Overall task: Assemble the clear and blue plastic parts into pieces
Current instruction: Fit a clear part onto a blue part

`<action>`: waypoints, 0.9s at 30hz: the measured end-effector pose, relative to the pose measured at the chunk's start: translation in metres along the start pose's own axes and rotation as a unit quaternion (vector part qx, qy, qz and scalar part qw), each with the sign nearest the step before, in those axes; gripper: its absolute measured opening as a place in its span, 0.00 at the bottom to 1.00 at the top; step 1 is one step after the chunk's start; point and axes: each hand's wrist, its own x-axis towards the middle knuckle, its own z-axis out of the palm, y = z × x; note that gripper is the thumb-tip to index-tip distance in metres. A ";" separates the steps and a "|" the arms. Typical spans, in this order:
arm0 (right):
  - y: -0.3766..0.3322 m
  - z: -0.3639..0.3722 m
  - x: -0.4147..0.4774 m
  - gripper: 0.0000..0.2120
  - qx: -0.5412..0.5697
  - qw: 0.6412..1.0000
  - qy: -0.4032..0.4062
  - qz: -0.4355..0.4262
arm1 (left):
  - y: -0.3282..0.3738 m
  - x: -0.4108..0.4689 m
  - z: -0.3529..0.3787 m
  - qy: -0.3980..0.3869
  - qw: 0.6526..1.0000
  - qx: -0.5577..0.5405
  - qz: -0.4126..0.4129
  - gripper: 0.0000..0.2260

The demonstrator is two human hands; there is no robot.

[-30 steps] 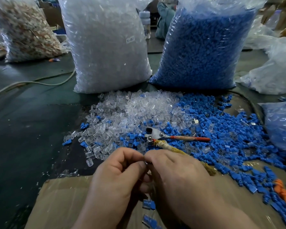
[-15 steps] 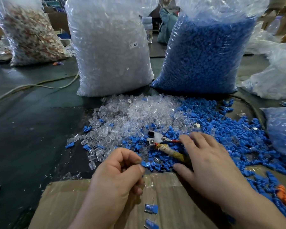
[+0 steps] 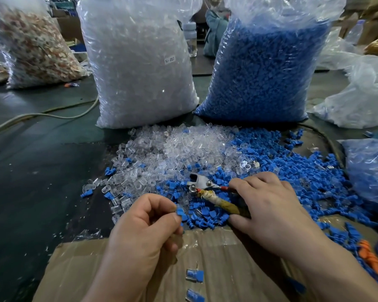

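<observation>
Since the earlier frame, the right hand [image 3: 268, 205] has been closed round the handles of the pliers [image 3: 202, 186], which lie on loose blue parts [image 3: 292, 171] on the surface [image 3: 42, 171]. One blue part [image 3: 180, 212] is pinched between thumb and forefinger of the left hand [image 3: 144, 232], just left of the pliers.

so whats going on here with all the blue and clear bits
A person is putting small plastic parts together by hand. The left hand pinches a blue part, and the right hand holds the handles of the pliers lying on the blue pile, beside the clear pile. Two joined pieces lie on the cardboard in front. A bag of clear parts and a bag of blue parts stand behind.
</observation>
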 end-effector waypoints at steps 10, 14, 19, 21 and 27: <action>-0.010 -0.015 -0.012 0.29 0.146 0.983 0.112 0.009 | -0.004 0.007 -0.009 0.011 1.000 -0.018 0.003 0.11; -0.014 -0.014 -0.021 0.32 0.137 0.988 0.062 -0.045 | -0.008 0.011 -0.013 0.019 0.998 -0.054 0.005 0.05; -0.014 -0.018 -0.025 0.32 0.132 0.986 0.031 -0.096 | -0.011 0.014 -0.017 0.006 0.997 -0.073 0.037 0.04; -0.015 -0.017 -0.026 0.32 0.134 0.985 0.022 -0.110 | -0.012 0.014 -0.019 0.007 0.997 -0.058 0.054 0.05; -0.016 -0.014 -0.023 0.32 0.135 0.982 -0.003 -0.132 | -0.008 0.011 -0.016 -0.003 0.996 -0.030 0.080 0.05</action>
